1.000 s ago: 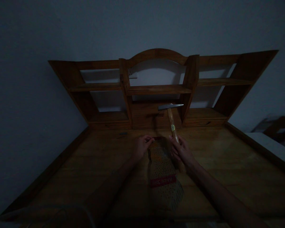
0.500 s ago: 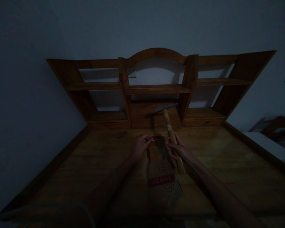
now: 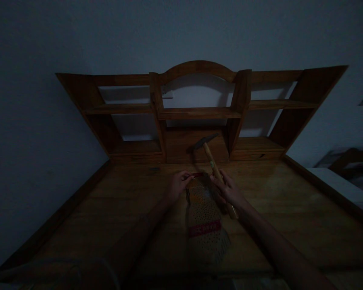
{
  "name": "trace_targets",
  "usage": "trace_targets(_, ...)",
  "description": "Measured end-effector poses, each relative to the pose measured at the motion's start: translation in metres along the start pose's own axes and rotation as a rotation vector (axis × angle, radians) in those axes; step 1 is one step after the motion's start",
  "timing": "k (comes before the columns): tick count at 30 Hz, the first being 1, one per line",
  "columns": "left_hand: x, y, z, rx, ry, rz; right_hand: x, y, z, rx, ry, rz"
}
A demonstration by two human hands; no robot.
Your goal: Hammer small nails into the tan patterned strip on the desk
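Note:
My right hand is wrapped round the wooden handle of a hammer. Its dark metal head is raised and tilts toward the back of the desk. Below the hands lies a tan, dotted, flat piece with a red lettered band and an orange patch, its material unclear in the dim light. My left hand is closed in a pinch at its far end, by a dark red strip. A tiny bright spot shows at those fingertips; what they pinch is too small to name.
A wooden desk top carries a shelf unit along its back, against the wall. Small dark items lie left of the hands. A white surface and part of a chair stand at the right.
The hammer head has swung left, and its handle leans more to the left. My left hand has stayed pinched in place. The view has shifted slightly.

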State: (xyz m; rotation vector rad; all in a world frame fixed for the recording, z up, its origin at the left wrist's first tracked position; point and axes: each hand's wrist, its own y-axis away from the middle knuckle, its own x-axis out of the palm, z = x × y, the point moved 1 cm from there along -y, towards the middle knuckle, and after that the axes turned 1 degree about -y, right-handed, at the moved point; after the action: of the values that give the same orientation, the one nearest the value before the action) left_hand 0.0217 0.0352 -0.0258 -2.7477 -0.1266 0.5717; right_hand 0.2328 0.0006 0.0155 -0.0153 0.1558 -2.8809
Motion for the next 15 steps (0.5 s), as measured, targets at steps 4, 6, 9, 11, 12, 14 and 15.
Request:
trace_targets(4,0.002,0.000,0.003,0.010,0.008,-0.018,-0.001,0.002,0.006,-0.185,0.232,-0.236)
trace_targets(6,0.002,-0.001,0.006,0.005,-0.022,-0.027,-0.002,0.001,0.007,-0.246,0.305,-0.265)
trace_targets(9,0.003,-0.001,0.009,0.001,-0.050,-0.021,-0.002,0.000,0.007,-0.263,0.347,-0.271)
trace_targets(11,0.002,-0.001,0.011,0.012,-0.032,-0.010,-0.002,0.001,0.008,-0.253,0.331,-0.278)
trace_targets(12,0.002,-0.002,0.012,0.018,-0.015,-0.004,-0.002,0.002,0.009,-0.243,0.314,-0.280)
trace_targets(14,0.002,-0.002,0.014,0.026,0.013,0.006,-0.001,0.004,0.011,-0.207,0.267,-0.264)
trace_targets(15,0.002,-0.002,0.014,0.024,0.020,0.008,-0.002,0.005,0.013,-0.177,0.237,-0.243)
